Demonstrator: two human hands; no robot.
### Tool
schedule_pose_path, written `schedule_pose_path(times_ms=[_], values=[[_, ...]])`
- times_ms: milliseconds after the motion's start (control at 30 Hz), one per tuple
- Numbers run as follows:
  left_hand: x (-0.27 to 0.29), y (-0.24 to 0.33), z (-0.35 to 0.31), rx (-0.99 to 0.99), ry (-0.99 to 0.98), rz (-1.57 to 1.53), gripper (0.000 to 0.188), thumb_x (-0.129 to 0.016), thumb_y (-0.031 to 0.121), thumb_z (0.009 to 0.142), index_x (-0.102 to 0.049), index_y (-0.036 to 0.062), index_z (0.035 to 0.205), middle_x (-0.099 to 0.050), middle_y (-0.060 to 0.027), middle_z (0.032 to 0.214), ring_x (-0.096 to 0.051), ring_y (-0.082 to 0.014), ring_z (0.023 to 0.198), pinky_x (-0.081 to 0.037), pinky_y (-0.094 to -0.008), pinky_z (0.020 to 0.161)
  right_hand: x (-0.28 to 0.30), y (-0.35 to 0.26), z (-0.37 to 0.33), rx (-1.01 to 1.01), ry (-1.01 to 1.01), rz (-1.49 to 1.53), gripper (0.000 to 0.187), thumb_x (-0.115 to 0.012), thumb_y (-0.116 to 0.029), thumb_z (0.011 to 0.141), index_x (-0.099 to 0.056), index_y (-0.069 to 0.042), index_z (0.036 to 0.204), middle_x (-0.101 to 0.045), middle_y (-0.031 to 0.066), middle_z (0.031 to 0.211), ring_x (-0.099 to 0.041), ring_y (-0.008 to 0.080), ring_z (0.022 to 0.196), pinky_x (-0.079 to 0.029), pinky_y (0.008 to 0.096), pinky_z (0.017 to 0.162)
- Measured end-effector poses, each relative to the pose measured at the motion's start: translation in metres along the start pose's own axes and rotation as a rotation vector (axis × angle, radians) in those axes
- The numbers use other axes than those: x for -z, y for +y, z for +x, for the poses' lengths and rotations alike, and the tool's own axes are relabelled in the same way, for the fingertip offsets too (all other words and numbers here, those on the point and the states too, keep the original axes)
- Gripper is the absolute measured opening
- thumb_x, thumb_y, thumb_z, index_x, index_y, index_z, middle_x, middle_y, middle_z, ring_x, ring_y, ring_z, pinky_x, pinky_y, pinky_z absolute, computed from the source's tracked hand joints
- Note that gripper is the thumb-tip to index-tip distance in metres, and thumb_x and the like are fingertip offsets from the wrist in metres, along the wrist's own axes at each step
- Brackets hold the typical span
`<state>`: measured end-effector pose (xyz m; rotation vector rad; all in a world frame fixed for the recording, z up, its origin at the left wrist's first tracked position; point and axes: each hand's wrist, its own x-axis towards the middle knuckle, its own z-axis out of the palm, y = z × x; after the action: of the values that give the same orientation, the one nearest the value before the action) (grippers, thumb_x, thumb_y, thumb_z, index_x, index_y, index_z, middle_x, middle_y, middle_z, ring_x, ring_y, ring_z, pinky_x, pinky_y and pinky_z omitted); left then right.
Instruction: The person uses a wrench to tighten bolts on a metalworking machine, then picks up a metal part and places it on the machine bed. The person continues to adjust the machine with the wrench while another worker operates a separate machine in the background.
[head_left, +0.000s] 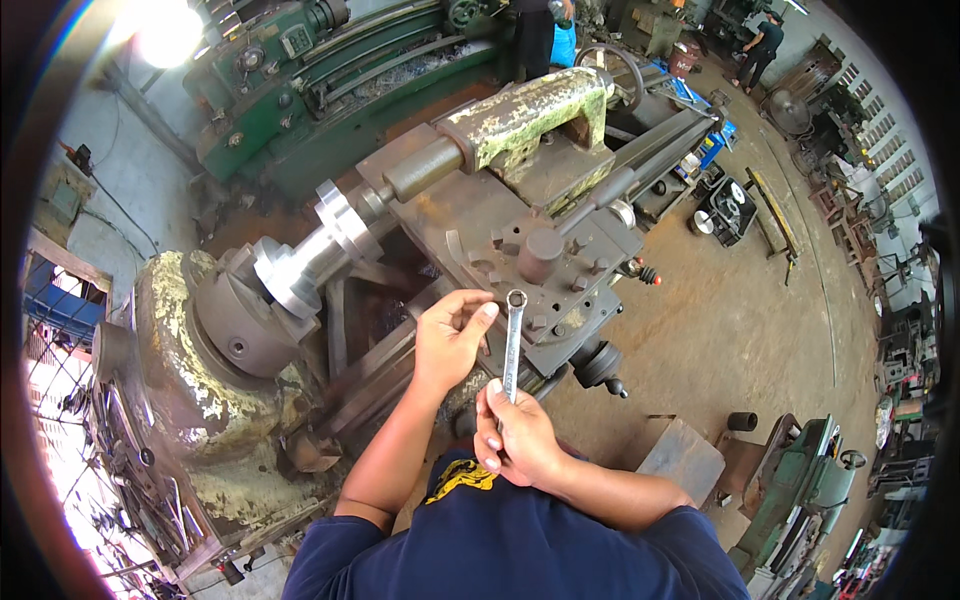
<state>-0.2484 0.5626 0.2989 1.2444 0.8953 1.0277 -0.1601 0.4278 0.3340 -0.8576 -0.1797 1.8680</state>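
In my right hand [520, 440] is a steel wrench [513, 350], gripped low on its shank. Its ring end points away from me, over the near edge of the lathe's tool post [565, 310]. My left hand [450, 340] is just left of the wrench at the tool post's left edge, index finger and thumb curled toward each other. What lies between those fingers is hidden. A round handle hub [541, 254] with a long lever tops the tool post. Farther left, a shiny stepped metal workpiece [318, 255] sits between the chuck [245, 320] and the tailstock [535, 115].
Hand tools crowd a rack [150, 470] beside the headstock. Behind stands a green lathe [350, 80]; another green machine [800, 490] is at lower right. A person [763, 50] stands far right. A black crate [727, 207] sits on the brown floor [720, 330].
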Motion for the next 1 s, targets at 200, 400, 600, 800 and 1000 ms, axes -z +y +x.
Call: schedule_pose_path(times_ms=[200, 400, 600, 800, 1000], values=[[-0.019, 0.015, 0.008, 0.06, -0.041, 0.188, 0.022, -0.068, 0.017, 0.095, -0.073, -0.0033, 0.101, -0.067, -0.002, 0.072, -0.054, -0.0051, 0.055, -0.043, -0.0227, 0.05, -0.005, -0.014, -0.007, -0.082, -0.016, 0.051, 0.038, -0.042, -0.046, 0.107, -0.047, -0.008, 0.098, -0.042, 0.0033, 0.057, -0.045, 0.0192, 0.038, -0.036, 0.0324, 0.037], [-0.026, 0.024, 0.016, 0.166, -0.019, 0.084, 0.018, -0.069, 0.015, 0.092, -0.073, -0.0026, 0.09, -0.065, -0.0029, 0.068, -0.054, -0.0078, 0.048, -0.042, -0.0232, 0.045, -0.005, -0.038, -0.02, -0.21, -0.08, 0.045, 0.032, -0.043, -0.039, 0.107, -0.05, -0.007, 0.105, -0.04, 0.0022, 0.057, -0.04, 0.0171, 0.039, -0.033, 0.032, 0.039], [-0.024, 0.019, 0.017, 0.264, -0.02, 0.022, 0.015, -0.07, 0.014, 0.09, -0.072, -0.0012, 0.088, -0.067, -0.0048, 0.068, -0.057, -0.0088, 0.049, -0.044, -0.0229, 0.045, 0.023, -0.063, -0.033, -0.235, -0.111, -0.077, 0.034, -0.038, -0.038, 0.109, -0.044, -0.007, 0.12, -0.043, 0.0032, 0.061, -0.044, 0.0168, 0.044, -0.035, 0.0286, 0.04], [-0.022, 0.018, 0.018, 0.293, -0.021, -0.006, 0.016, -0.072, 0.014, 0.09, -0.071, -0.0014, 0.088, -0.066, -0.0039, 0.067, -0.058, -0.0085, 0.051, -0.045, -0.0235, 0.046, 0.02, -0.033, -0.015, -0.171, -0.086, 0.046, 0.033, -0.045, -0.038, 0.107, -0.053, -0.006, 0.102, -0.044, 0.0031, 0.059, -0.044, 0.0182, 0.043, -0.034, 0.0317, 0.043], [-0.017, -0.007, 0.006, 0.115, 0.034, 0.069, 0.013, -0.071, 0.009, 0.09, -0.07, -0.0027, 0.096, -0.065, -0.0042, 0.072, -0.057, -0.009, 0.054, -0.047, -0.0228, 0.05, 0.019, -0.036, -0.01, -0.348, -0.213, 0.077, 0.041, -0.047, -0.043, 0.105, -0.058, -0.006, 0.092, -0.045, 0.0027, 0.059, -0.044, 0.0175, 0.045, -0.035, 0.0306, 0.045]])
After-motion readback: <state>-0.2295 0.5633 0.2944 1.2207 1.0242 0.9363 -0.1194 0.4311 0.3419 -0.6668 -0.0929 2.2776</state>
